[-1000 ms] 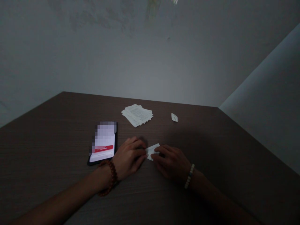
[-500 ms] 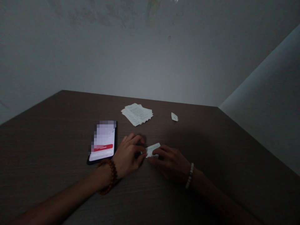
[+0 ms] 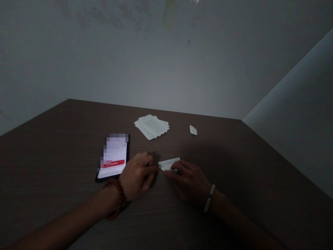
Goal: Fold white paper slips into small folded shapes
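Note:
A small white slip of paper (image 3: 168,164), long and narrow as if folded, lies on the dark wooden table. My right hand (image 3: 191,178) pinches its right part between thumb and fingers, which cover some of it. At the slip's left end is my left hand (image 3: 140,173), its fingers curled together and slightly blurred. Whether those fingertips grip anything is hidden. Close by the left hand lies a phone (image 3: 114,154) with a lit screen and a red bar.
Beyond my hands, a loose stack of printed white papers (image 3: 152,126) rests on the table (image 3: 65,139). Right of it is a small folded white paper piece (image 3: 193,130). A grey wall (image 3: 156,69) stands behind the table's far edge.
My left hand has drawn back a little to the left, its fingers now more curled. The slip looks narrower, with more of its left end showing. My right hand has stayed nearly in place.

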Demonstrator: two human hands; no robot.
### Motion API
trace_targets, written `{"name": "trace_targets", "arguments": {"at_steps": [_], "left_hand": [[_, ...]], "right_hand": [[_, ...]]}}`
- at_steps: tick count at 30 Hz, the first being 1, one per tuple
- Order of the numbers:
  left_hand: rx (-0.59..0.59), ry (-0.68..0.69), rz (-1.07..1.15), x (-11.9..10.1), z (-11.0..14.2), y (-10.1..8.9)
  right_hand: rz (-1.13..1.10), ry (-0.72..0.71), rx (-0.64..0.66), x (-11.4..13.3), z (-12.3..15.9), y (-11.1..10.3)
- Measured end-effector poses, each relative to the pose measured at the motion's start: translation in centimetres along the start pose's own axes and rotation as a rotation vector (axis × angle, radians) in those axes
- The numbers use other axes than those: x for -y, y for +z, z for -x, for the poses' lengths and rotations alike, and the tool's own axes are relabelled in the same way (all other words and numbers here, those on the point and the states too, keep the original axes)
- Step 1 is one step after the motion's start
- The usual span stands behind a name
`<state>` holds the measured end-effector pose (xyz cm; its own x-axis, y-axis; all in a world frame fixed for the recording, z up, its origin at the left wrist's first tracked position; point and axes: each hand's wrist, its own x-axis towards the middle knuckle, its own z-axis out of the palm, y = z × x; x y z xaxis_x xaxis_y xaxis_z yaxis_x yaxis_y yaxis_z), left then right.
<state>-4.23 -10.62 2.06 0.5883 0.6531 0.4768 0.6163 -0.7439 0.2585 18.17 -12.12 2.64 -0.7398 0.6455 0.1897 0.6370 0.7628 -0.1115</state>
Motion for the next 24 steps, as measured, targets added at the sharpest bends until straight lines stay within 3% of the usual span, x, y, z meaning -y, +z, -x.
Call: {"name": "trace_targets", "arguments": {"at_steps": [4,10,24], "left_hand": [[0.134,0.102,-0.086,-0.14,0.18,0.01],[0.241,0.070,-0.131,-0.31,-0.01,0.25],[0.156,0.001,-0.145,-0.46,-0.26,-0.26]], "right_hand": [[0.014,0.024,0.013,-0.13,-0.01,-0.11],[0.008,0.006,-0.010,0.15,0.00,-0.28],[0.006,0.015,-0.008,0.07,0.00,-0.32]]}}
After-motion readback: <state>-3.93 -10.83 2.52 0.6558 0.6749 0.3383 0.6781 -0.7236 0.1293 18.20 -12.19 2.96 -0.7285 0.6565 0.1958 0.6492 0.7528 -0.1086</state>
